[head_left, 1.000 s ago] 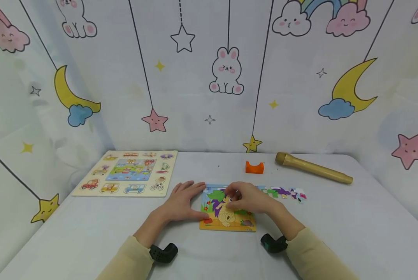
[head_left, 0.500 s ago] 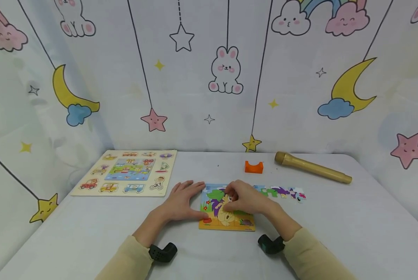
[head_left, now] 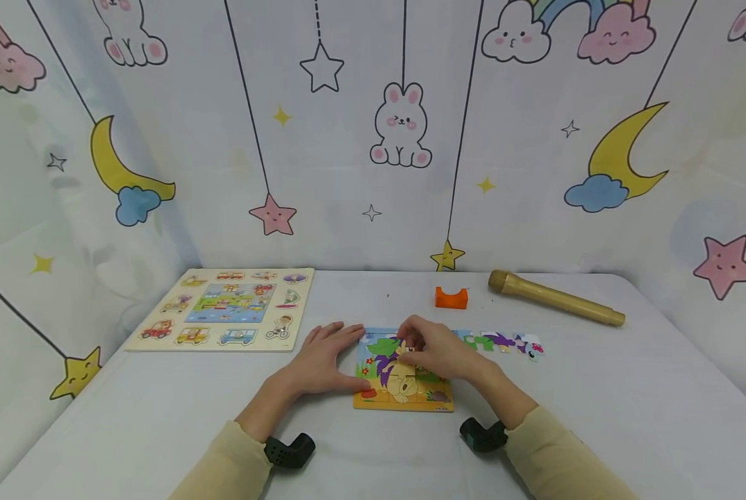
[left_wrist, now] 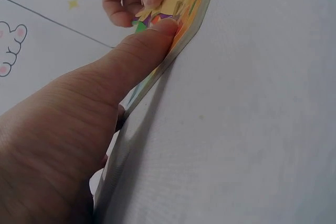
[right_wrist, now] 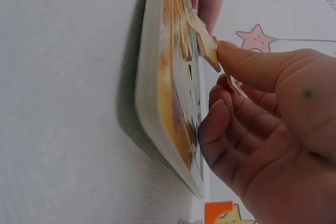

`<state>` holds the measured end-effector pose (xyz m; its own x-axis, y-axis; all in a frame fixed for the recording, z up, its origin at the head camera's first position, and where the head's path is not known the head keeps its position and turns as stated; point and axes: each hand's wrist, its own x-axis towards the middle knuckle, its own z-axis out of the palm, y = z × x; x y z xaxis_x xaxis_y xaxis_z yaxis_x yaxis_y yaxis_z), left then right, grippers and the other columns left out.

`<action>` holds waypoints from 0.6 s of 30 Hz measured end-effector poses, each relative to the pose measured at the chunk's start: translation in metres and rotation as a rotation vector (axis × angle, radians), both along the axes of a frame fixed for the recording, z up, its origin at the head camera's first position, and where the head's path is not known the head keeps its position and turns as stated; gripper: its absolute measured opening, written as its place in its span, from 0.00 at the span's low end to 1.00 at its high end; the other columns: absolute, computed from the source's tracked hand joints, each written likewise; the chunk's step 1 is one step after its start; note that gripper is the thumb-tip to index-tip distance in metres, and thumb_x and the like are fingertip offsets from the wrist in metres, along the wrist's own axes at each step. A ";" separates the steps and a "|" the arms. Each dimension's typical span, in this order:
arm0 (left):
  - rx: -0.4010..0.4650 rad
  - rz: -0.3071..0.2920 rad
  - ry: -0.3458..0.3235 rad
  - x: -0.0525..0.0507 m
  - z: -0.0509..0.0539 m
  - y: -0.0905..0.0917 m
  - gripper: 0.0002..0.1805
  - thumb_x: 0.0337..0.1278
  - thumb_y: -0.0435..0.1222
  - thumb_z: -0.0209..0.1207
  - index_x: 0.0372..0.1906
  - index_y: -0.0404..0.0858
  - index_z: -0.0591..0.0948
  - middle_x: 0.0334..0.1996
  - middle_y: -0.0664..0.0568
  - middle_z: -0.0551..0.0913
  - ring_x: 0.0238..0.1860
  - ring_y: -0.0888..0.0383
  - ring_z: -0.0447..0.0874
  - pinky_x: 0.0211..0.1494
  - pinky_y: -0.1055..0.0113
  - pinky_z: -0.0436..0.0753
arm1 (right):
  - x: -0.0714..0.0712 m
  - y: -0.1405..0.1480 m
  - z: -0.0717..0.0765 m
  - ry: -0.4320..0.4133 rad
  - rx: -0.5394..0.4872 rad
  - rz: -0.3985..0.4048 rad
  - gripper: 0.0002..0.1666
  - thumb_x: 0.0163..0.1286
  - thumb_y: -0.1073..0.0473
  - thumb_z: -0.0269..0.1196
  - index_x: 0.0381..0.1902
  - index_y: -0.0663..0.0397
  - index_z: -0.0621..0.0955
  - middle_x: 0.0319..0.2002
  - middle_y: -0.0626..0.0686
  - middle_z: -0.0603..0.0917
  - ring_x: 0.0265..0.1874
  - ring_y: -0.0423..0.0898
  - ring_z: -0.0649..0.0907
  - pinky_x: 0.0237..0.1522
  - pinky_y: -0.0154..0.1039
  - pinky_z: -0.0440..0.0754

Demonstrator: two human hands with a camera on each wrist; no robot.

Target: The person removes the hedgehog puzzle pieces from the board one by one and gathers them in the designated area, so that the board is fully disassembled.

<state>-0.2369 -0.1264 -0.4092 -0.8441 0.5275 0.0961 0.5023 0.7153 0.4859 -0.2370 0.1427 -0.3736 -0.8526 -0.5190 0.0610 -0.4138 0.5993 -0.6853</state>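
A small jigsaw puzzle board (head_left: 398,401) with a yellow and purple cartoon animal lies flat on the white table. My left hand (head_left: 324,361) rests at its left side, fingers spread along the edge and thumb (left_wrist: 152,38) pressing on its near-left part. Over the middle of the board, my right hand (head_left: 443,352) pinches a jigsaw piece (right_wrist: 205,40) between thumb and fingers. That piece stands tilted up from the board's surface in the right wrist view. Part of the picture is hidden beneath the right hand.
Several loose jigsaw pieces (head_left: 504,341) lie in a row right of the board. Behind stand an orange notched block (head_left: 451,299) and a gold toy microphone (head_left: 557,298). A larger picture puzzle board (head_left: 210,335) with vehicles lies at the back left.
My right hand has lifted slightly away from me, and the jigsaw piece's lower side has come up, showing a gap in the picture. My left hand keeps its place on the board.
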 end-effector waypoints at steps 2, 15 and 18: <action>-0.001 0.000 -0.001 0.000 0.000 0.000 0.53 0.44 0.65 0.69 0.76 0.45 0.69 0.74 0.54 0.67 0.77 0.45 0.51 0.77 0.42 0.42 | 0.000 0.000 0.000 -0.010 -0.012 -0.002 0.16 0.69 0.60 0.69 0.50 0.56 0.77 0.34 0.46 0.78 0.35 0.45 0.76 0.36 0.34 0.78; 0.000 0.011 -0.006 0.001 0.001 0.000 0.54 0.43 0.65 0.70 0.75 0.45 0.69 0.74 0.54 0.67 0.77 0.45 0.51 0.77 0.42 0.41 | 0.001 0.001 0.003 -0.100 -0.168 -0.021 0.13 0.72 0.63 0.66 0.51 0.57 0.77 0.35 0.50 0.82 0.33 0.47 0.81 0.39 0.39 0.82; -0.001 0.011 -0.004 0.000 0.000 0.000 0.54 0.43 0.65 0.70 0.75 0.45 0.69 0.74 0.55 0.67 0.77 0.45 0.51 0.77 0.42 0.41 | 0.000 0.003 0.005 -0.100 -0.185 -0.012 0.13 0.72 0.62 0.65 0.51 0.58 0.77 0.36 0.51 0.82 0.33 0.47 0.82 0.39 0.38 0.82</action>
<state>-0.2367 -0.1265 -0.4096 -0.8503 0.5181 0.0923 0.4923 0.7213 0.4873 -0.2365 0.1458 -0.3682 -0.8655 -0.4961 0.0694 -0.3317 0.4639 -0.8214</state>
